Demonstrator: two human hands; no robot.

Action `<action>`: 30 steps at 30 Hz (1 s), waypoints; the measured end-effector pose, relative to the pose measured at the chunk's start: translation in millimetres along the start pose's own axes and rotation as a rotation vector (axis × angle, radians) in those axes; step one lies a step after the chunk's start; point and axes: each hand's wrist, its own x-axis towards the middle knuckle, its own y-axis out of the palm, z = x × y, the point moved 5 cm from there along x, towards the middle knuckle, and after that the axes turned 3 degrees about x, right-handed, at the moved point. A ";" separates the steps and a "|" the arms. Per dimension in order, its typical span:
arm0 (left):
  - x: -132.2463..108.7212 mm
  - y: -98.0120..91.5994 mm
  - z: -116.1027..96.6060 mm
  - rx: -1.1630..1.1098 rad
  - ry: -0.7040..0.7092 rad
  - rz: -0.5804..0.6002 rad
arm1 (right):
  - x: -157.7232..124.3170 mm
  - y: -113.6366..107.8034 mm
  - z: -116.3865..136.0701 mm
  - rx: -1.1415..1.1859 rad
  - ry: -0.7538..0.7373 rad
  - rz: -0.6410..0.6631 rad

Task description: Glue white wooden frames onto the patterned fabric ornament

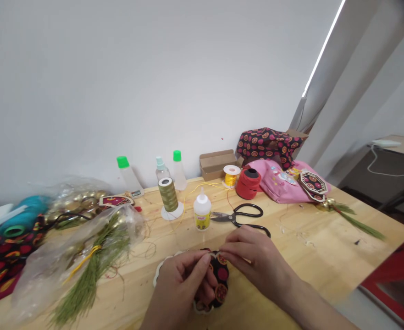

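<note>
At the bench's [312, 247] far left edge, patterned cloth [0, 263] lies under a teal spool [19, 215]. At about 9 o'clock from the hands, a clear bag [50, 261] spills green tassels [88, 279], with gold bells [78, 201] behind it. Toward 11 o'clock stand a green-capped bottle [128, 178], an olive thread cone [168, 196] and two small bottles [174, 172].

Front and centre, the left hand [179, 288] is closed around a dark padded ornament [219, 282] with red and orange dots, fingers and thumb pinching its upper edge. The right hand [257, 261] meets it from 2 o'clock, fingertips pinched on the same top edge, perhaps on a fine thread, though that is too small to tell. The ornament sits just above the bench at the near edge, a white scalloped piece [160, 268] peeking out beneath.

It looks light and soft, fabric over a stiffer backing, likely to give under pressure; the rim seems the safest place to grip, sparing the covered face.

At 12 o'clock stands a glue bottle [202, 213], with black scissors [241, 215] just right of it. Beyond, toward 1 o'clock, sit a cardboard box [217, 164], a yellow spool [231, 176], a red spool [249, 183], a pink bag [280, 185] and a finished ornament [312, 184] trailing a green tassel.
</note>
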 end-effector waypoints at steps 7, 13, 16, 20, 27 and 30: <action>2.5 1.2 1.9 0.001 -0.013 0.055 | 3.1 5.0 5.2 -0.115 -0.167 0.057; 0.9 6.8 1.9 0.069 0.002 0.141 | 2.8 15.2 10.8 -0.193 -0.242 0.094; 1.1 6.1 1.9 0.057 0.018 0.130 | 2.8 17.5 9.7 -0.216 -0.234 -0.004; 1.9 5.5 1.9 0.057 0.034 0.112 | 1.9 18.9 7.9 -0.180 -0.219 -0.136; 1.6 5.1 3.1 0.081 0.020 0.100 | 2.1 17.0 3.1 -0.010 -0.073 -0.192; 2.8 1.9 5.5 0.093 0.006 0.087 | 2.3 18.0 -7.0 0.156 0.060 -0.078</action>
